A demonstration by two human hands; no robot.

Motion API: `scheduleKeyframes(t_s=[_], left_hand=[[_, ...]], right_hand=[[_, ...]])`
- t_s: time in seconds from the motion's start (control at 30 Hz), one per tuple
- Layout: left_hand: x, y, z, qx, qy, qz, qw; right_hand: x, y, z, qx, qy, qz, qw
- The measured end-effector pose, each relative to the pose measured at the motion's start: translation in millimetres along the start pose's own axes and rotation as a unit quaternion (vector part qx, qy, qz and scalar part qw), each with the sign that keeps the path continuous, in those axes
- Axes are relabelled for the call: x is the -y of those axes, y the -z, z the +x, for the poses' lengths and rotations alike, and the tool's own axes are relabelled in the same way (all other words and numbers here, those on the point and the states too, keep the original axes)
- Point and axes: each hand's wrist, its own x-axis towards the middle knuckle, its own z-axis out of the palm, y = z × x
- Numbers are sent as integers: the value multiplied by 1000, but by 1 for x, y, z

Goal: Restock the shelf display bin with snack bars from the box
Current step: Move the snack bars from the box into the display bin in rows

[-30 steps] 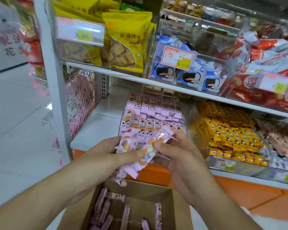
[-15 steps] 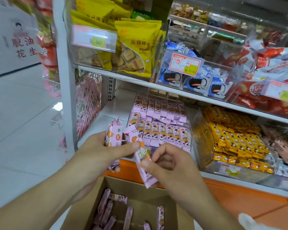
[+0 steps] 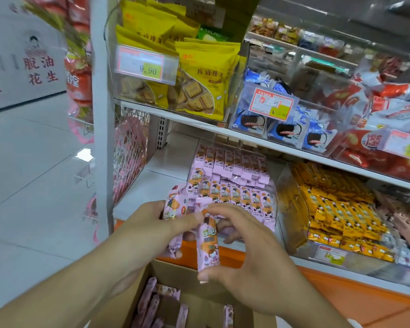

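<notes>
Both my hands hold pink snack bars above the open box, in front of the shelf bin.

My right hand [image 3: 251,263] pinches one snack bar [image 3: 208,245] upright, thumb at its lower end and forefinger at its top. My left hand [image 3: 156,228] grips a bunch of bars [image 3: 174,207], thumb pressed across their fronts. Directly below, the cardboard box [image 3: 199,301] contains a few loose pink bars. Just beyond my hands, the clear display bin [image 3: 273,200] on the lower shelf [image 3: 156,183] holds two rows of matching bars. A neighbouring bin of yellow bars [image 3: 336,214] sits to the right.
</notes>
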Motion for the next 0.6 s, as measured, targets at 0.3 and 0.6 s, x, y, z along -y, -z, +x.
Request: scheduleKeyframes(t_s=[0.3, 0.6], left_hand=[[-4, 9, 36, -92, 72, -105, 988], [-3, 6, 26, -5, 65, -79, 995]], right_hand=[[-36, 7, 102, -50, -118, -49, 991], [-61, -5, 132, -13, -96, -53, 994]])
